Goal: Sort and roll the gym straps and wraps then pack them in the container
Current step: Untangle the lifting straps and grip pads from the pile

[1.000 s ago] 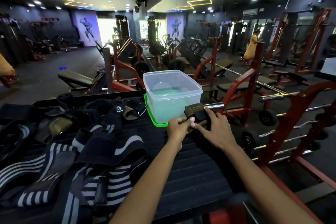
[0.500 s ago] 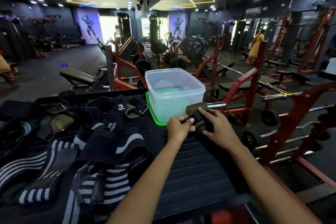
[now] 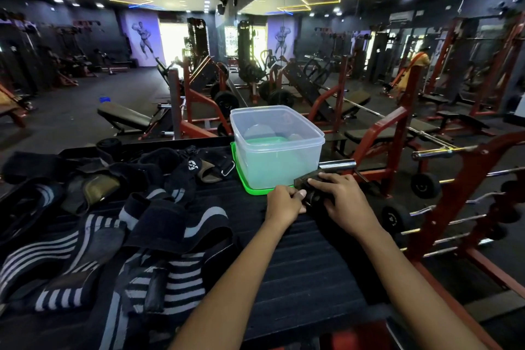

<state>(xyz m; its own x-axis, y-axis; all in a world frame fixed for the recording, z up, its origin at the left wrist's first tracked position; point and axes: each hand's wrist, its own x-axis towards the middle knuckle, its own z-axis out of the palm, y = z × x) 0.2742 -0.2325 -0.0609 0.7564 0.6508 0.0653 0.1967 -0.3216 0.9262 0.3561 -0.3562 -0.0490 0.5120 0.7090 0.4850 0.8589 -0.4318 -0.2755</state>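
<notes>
A clear plastic container (image 3: 277, 150) stands on its green lid (image 3: 252, 190) at the far side of a black ribbed platform (image 3: 298, 264). Just in front of its right corner lies a dark strap with an olive-brown end (image 3: 305, 180). My left hand (image 3: 284, 203) grips the strap's rolled near part, fingers curled. My right hand (image 3: 342, 202) lies over the strap from the right, fingers pressing on it. A heap of black and white striped wraps (image 3: 113, 241) and dark straps (image 3: 113, 176) covers the platform's left half.
Red weight machines (image 3: 397, 136) and a chrome bar end (image 3: 338, 164) stand close beyond the platform's right edge. A red frame with dumbbell rods (image 3: 468, 207) rises at right. Benches and a person in yellow (image 3: 409, 71) are farther off.
Both hands have kept working the strap in front of the container; the olive end looks shorter and the roll under my hands thicker. The camera tilted slightly.
</notes>
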